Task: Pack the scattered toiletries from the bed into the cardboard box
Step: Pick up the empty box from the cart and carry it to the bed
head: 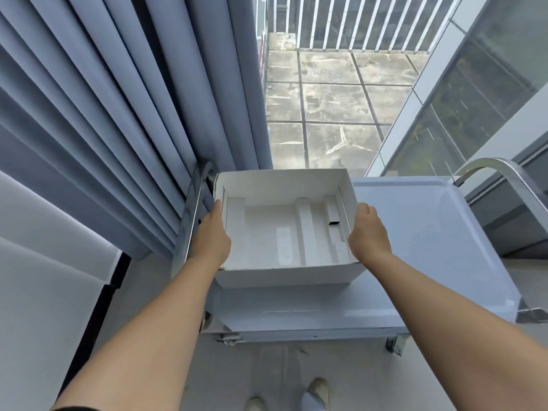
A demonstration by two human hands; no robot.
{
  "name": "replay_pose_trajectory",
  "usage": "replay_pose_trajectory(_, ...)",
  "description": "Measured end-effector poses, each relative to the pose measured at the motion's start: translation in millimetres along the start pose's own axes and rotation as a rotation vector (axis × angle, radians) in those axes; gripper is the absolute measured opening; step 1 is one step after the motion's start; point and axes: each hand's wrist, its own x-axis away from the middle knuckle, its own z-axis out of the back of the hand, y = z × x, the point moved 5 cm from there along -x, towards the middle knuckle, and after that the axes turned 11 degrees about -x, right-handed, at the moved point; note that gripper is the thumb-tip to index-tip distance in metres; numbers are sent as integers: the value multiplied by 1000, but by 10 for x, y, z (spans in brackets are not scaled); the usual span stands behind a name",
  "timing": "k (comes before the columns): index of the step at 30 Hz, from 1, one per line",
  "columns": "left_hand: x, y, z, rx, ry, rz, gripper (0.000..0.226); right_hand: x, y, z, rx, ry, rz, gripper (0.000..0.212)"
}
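Cardboard box (284, 275) sits right between the person's two hands, open top up, with white card dividers folded inside. The left hand (212, 235) clasps the left wall and the right hand (367, 232) clasps the right wall, thumbs up by the rim and fingers mostly hidden down the outside. It's over the pale blue worktop (430, 247) of a cart that runs out past the right hand; can't tell if it's resting on it or lifted a bit. Blue-grey curtain (103, 114) hangs just beyond the left hand, and a tiled balcony floor (326, 99) lies ahead of both.
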Motion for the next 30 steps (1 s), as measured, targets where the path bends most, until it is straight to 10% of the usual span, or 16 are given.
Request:
replay_pose_trajectory(17, 726, 1082, -73, 51, -98, -458, 71, 1531, 1038, 925, -173, 354, -307, 38)
replay_pose_trajectory(30, 2885, 2738, -933, 7, -326, -887, 70, 4028, 2799, 1818, -334, 753, -748, 50)
